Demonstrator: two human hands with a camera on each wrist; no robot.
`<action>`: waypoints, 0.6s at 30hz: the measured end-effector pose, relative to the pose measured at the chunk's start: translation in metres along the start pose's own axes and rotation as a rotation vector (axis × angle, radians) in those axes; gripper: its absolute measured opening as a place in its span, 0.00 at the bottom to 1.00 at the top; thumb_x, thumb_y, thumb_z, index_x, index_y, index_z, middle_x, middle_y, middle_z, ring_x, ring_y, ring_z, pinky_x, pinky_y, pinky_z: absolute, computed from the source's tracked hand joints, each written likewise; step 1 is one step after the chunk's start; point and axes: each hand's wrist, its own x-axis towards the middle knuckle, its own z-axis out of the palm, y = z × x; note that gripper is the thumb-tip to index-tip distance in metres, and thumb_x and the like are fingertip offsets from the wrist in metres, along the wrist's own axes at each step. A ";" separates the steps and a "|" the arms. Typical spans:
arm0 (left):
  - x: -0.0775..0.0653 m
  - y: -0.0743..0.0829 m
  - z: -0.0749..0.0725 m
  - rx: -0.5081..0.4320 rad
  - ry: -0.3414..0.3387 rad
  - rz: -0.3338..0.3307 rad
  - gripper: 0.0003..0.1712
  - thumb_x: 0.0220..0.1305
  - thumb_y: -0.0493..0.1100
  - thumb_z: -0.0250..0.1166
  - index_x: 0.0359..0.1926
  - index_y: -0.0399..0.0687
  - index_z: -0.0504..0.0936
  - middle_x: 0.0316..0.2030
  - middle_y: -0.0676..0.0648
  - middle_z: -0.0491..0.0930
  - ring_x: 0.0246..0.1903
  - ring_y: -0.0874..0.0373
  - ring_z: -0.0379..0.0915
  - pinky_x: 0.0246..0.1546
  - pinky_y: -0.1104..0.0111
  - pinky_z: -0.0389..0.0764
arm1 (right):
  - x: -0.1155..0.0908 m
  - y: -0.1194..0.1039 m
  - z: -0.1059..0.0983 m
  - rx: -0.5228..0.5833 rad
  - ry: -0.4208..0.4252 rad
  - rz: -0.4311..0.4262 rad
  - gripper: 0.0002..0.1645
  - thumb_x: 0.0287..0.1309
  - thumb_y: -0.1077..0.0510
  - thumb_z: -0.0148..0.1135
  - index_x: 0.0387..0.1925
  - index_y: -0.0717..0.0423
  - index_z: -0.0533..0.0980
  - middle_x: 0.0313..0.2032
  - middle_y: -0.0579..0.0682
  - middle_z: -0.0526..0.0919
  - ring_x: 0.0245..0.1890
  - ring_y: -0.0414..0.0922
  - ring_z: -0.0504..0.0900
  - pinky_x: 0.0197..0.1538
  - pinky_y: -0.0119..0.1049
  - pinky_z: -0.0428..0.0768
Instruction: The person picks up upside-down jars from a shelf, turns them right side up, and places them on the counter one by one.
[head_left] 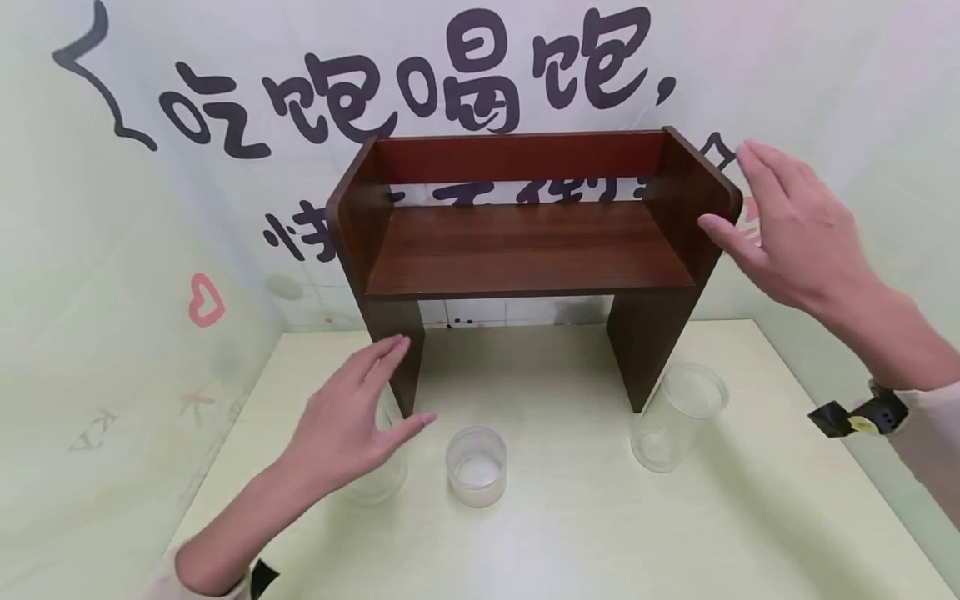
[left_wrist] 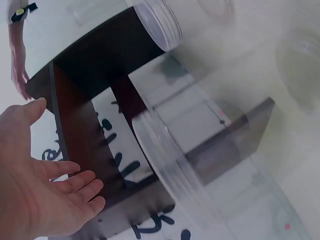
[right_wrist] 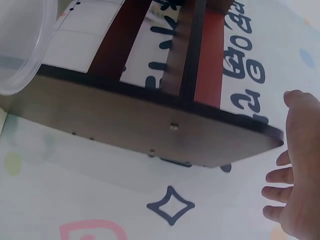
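A dark brown wooden shelf (head_left: pixel 525 250) stands upright at the back of the table. My left hand (head_left: pixel 341 421) is raised in front of its left side panel, fingers extended and thumb apart, holding nothing. Behind that hand a clear jar (head_left: pixel 378 483) is partly hidden; a ribbed clear rim (left_wrist: pixel 170 165) looms close in the left wrist view. My right hand (head_left: pixel 806 229) is held up beside the shelf's upper right corner, thumb spread from the fingers, with nothing in it. In the right wrist view a gap shows between the right hand (right_wrist: pixel 305 165) and the side panel (right_wrist: pixel 150 120).
A short clear jar (head_left: pixel 477 487) sits on the table in front of the shelf. A taller clear jar (head_left: pixel 678 417) stands by the shelf's right leg. Behind is a pale wall covering (head_left: pixel 225 50) with black lettering. The light table (head_left: pixel 555 533) extends forward.
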 end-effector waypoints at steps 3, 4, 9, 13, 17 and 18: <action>-0.005 -0.009 -0.011 0.007 0.030 -0.032 0.53 0.59 0.62 0.78 0.78 0.43 0.69 0.73 0.40 0.71 0.71 0.41 0.69 0.55 0.39 0.83 | -0.005 0.009 -0.005 0.002 -0.010 0.054 0.47 0.76 0.37 0.53 0.82 0.60 0.57 0.79 0.64 0.62 0.79 0.64 0.59 0.75 0.71 0.62; -0.006 -0.013 -0.014 0.011 0.039 -0.040 0.52 0.59 0.61 0.78 0.77 0.43 0.70 0.73 0.40 0.71 0.71 0.41 0.69 0.54 0.39 0.83 | -0.007 0.012 -0.006 0.001 -0.012 0.072 0.47 0.76 0.37 0.52 0.82 0.60 0.57 0.80 0.64 0.61 0.79 0.64 0.59 0.75 0.70 0.61; -0.011 -0.032 -0.028 0.039 0.052 -0.102 0.49 0.60 0.58 0.77 0.76 0.42 0.71 0.72 0.38 0.72 0.70 0.39 0.69 0.51 0.36 0.82 | -0.016 0.030 -0.010 0.003 -0.014 0.135 0.47 0.77 0.36 0.48 0.83 0.61 0.55 0.80 0.64 0.59 0.81 0.63 0.56 0.79 0.66 0.57; -0.009 -0.053 -0.036 0.054 0.033 -0.159 0.49 0.63 0.60 0.75 0.77 0.41 0.70 0.72 0.36 0.71 0.70 0.35 0.68 0.50 0.33 0.81 | -0.024 0.049 -0.008 0.009 -0.024 0.182 0.47 0.78 0.36 0.45 0.82 0.63 0.54 0.81 0.65 0.57 0.81 0.64 0.54 0.80 0.66 0.54; -0.002 -0.073 -0.040 0.054 0.002 -0.223 0.48 0.67 0.63 0.70 0.78 0.40 0.68 0.73 0.33 0.69 0.70 0.33 0.66 0.48 0.30 0.80 | -0.033 0.070 -0.002 -0.016 -0.055 0.222 0.48 0.79 0.36 0.45 0.82 0.65 0.53 0.79 0.70 0.57 0.79 0.69 0.55 0.77 0.71 0.55; 0.000 -0.078 -0.040 0.052 -0.004 -0.234 0.48 0.68 0.63 0.70 0.78 0.40 0.68 0.73 0.33 0.68 0.70 0.33 0.65 0.49 0.30 0.79 | -0.035 0.076 0.001 -0.021 -0.067 0.231 0.48 0.79 0.36 0.45 0.82 0.66 0.52 0.79 0.71 0.57 0.79 0.70 0.56 0.77 0.72 0.56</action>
